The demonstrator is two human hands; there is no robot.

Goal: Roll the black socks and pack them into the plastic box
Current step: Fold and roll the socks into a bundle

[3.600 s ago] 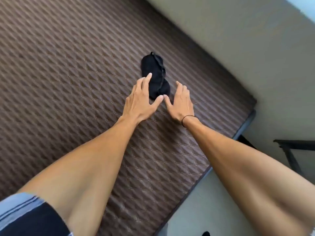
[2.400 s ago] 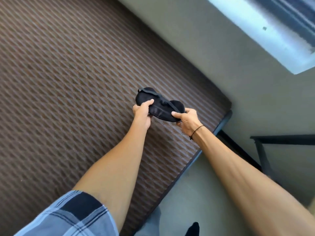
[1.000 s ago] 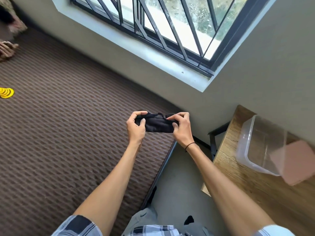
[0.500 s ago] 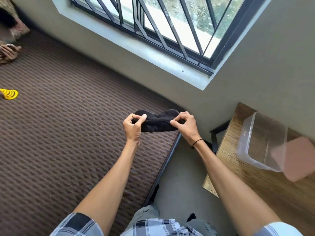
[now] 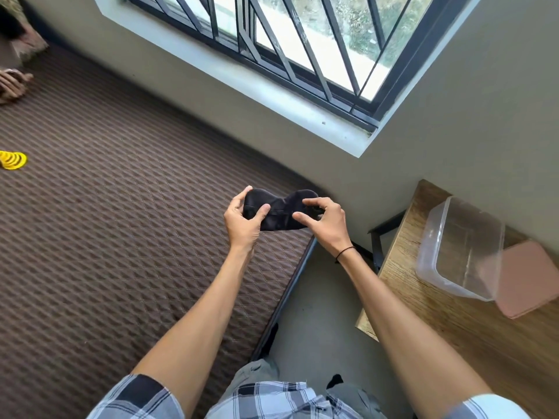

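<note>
— Holding anything, those hands?
— Both: the left hand (image 5: 243,220) and right hand (image 5: 325,223) pinch the black socks (image 5: 279,213) by their ends, mid-frame, above the brown mattress (image 5: 106,237).
— And the plastic box (image 5: 459,249)?
— Right of frame, on the wooden table (image 5: 472,343), well apart from the socks, its open side tipped against a pink lid (image 5: 526,279).

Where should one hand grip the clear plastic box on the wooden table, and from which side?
Grip the near long rim of the clear plastic box, coming from above on the person's side. It stands open with thin upright walls, and the pink lid blocks its far side.
</note>
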